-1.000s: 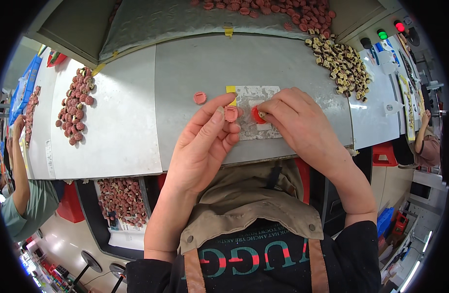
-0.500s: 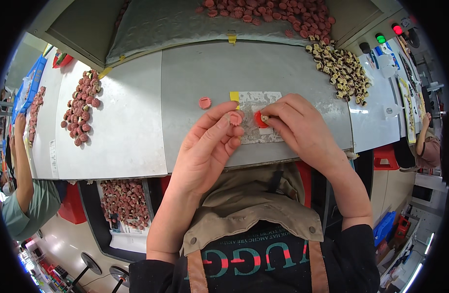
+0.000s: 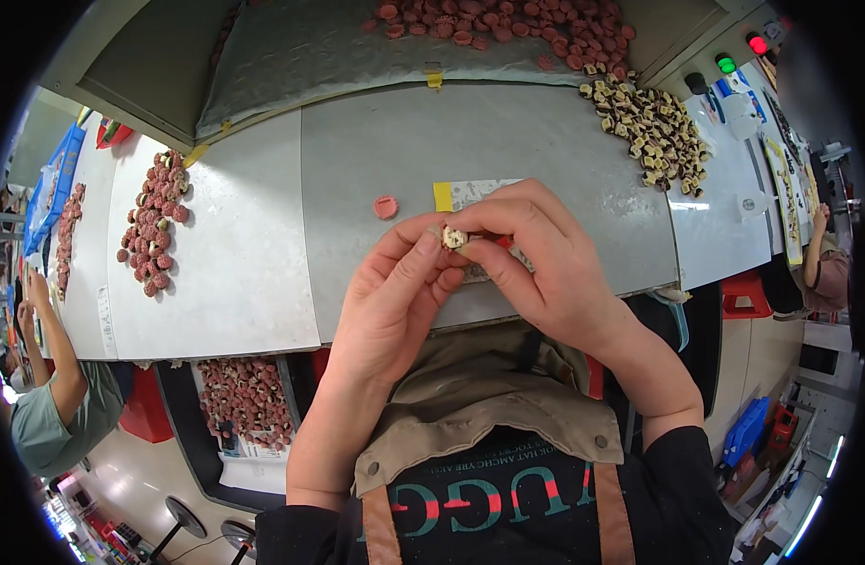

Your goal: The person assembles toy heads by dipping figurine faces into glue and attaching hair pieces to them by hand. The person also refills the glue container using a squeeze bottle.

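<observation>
My left hand (image 3: 385,297) is closed, its thumb and fingers pinching a small pink scalloped cap that is now mostly covered. Against it, my right hand (image 3: 559,268) holds a small cream-and-dark piece (image 3: 454,237) between thumb and fingertips; the two hands meet there. Left of them on the grey table lies another pink scalloped cap (image 3: 385,207) with a slot. Beneath my right hand is a mottled whitish plate (image 3: 468,193) with yellow tape (image 3: 443,197) at its corner. A red round thing (image 3: 505,243) on the plate is mostly hidden by my fingers.
Pink caps (image 3: 508,26) are heaped on the covered shelf at the back. Cream-and-dark pieces (image 3: 647,132) spread at the back right. Joined pink pieces (image 3: 153,226) lie at left, and more fill a drawer (image 3: 249,400) below the table edge. Another person (image 3: 70,400) works at far left.
My right hand has moved left from the red round thing, bringing the cream-and-dark piece up to the pink cap in my left hand. The view has shifted slightly.
</observation>
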`<state>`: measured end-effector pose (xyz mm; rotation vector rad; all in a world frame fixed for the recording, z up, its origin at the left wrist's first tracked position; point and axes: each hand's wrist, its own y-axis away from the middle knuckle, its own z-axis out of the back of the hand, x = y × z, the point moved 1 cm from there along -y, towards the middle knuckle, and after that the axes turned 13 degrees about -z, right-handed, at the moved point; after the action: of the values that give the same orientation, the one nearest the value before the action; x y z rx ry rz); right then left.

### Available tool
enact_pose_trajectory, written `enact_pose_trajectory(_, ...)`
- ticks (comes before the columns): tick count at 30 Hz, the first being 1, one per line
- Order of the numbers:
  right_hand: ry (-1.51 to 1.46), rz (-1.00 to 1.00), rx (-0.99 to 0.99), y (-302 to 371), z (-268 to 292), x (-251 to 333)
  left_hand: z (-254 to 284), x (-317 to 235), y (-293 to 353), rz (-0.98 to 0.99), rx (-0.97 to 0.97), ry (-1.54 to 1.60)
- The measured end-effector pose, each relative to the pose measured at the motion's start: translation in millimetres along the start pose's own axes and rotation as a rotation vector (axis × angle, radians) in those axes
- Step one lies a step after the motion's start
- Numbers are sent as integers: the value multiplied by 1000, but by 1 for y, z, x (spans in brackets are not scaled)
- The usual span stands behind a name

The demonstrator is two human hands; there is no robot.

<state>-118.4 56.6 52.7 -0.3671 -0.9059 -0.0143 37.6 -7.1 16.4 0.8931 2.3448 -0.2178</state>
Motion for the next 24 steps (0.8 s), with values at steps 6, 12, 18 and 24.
enact_pose_trajectory(6, -132, -198, -18, 3, -5, 4, -7, 11, 4, -217, -62, -168)
enact_pose_trajectory(12, -49, -28, -121, 12, -13, -9, -13, 19, 9, -419, -68, -357)
enact_pose_trajectory(18, 14, 69, -91, 8, -2, -10, -4, 7, 5, -217, -30, -238)
enact_pose_trajectory(24, 46, 143, 37, 1, 2, -14, -20, 4, 4, -87, -40, -308)
